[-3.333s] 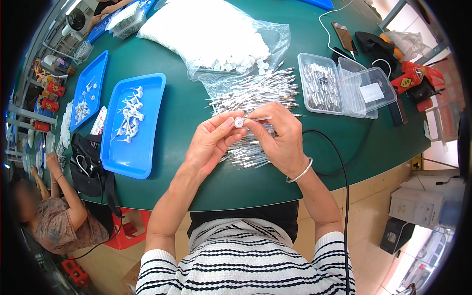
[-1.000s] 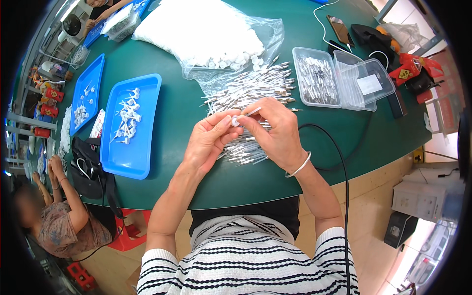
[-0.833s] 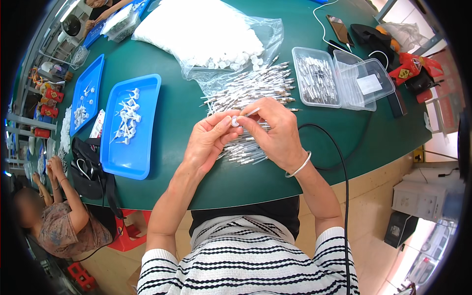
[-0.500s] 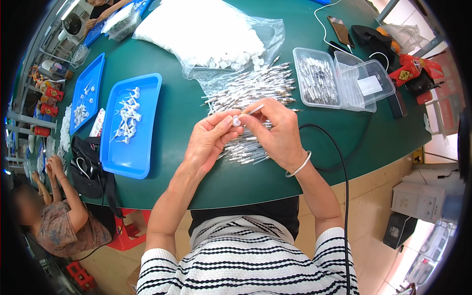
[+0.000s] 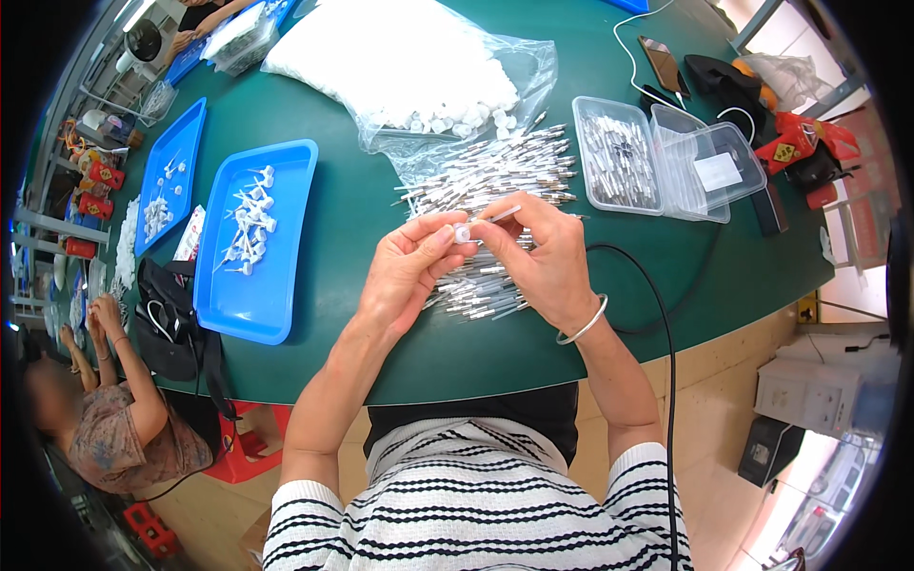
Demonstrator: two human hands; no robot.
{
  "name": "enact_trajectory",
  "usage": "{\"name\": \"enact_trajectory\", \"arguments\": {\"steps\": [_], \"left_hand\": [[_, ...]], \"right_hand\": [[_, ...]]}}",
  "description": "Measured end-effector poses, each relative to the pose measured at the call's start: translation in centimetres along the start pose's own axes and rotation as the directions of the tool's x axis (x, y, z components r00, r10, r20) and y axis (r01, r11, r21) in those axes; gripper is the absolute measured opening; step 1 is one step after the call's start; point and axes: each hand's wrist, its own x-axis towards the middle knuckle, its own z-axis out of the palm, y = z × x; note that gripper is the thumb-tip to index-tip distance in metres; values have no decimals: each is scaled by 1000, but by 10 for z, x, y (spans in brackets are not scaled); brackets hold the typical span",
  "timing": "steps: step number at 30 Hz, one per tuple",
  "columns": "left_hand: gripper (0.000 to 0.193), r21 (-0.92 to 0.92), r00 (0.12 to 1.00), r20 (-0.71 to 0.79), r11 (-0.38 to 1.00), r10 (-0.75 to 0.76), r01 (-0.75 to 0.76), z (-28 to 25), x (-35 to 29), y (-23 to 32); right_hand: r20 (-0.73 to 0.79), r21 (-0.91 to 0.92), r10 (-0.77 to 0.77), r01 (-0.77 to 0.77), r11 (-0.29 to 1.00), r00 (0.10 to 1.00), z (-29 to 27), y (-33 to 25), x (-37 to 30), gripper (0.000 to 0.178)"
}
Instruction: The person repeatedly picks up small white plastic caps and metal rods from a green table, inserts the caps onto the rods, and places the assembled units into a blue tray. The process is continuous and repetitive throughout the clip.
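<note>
My left hand [image 5: 411, 268] pinches a small round white plastic cap [image 5: 463, 233] between thumb and fingertips. Beside it my right hand [image 5: 543, 255] is closed on a thin white rod [image 5: 498, 215], whose outer end sticks out past the fingers. The two hands meet at the cap, and the fingers hide whether the rod touches it. Under and behind them lies a heap of slim white and metal rods [image 5: 495, 171]. Beyond the heap, a large clear bag [image 5: 409, 67] spills many white caps onto the green table [image 5: 352, 371].
To the left, a blue tray [image 5: 271, 319] holds capped rods, with a second blue tray [image 5: 195, 124] behind. At right stand a clear box of rods [image 5: 619, 162], its lid [image 5: 714, 171] and a phone [image 5: 662, 65]. A black cable [image 5: 666, 333] crosses the table edge. A co-worker [image 5: 133, 419] sits at left.
Both hands stay together at almost the same place, still holding the cap and the rod. The whole view has shifted very slightly.
</note>
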Motion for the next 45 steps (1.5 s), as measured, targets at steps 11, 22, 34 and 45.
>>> {"name": "enact_trajectory", "arguments": {"steps": [11,22,34,45], "left_hand": [[25,18,1000,-8,1000,-12,12,1,0,1],[25,68,999,14,997,36,-36,-3,1,1],[24,188,998,-20,980,65,-60,1,-1,3],[25,101,999,-22,994,34,-32,-1,-1,3]], "right_hand": [[2,39,31,-31,999,1000,1,-1,0,9],[-5,-49,-86,86,995,996,-2,-2,1,9],[33,-154,-227,230,961,973,-2,-2,2,10],[8,95,21,-22,995,1000,4,0,0,8]]}}
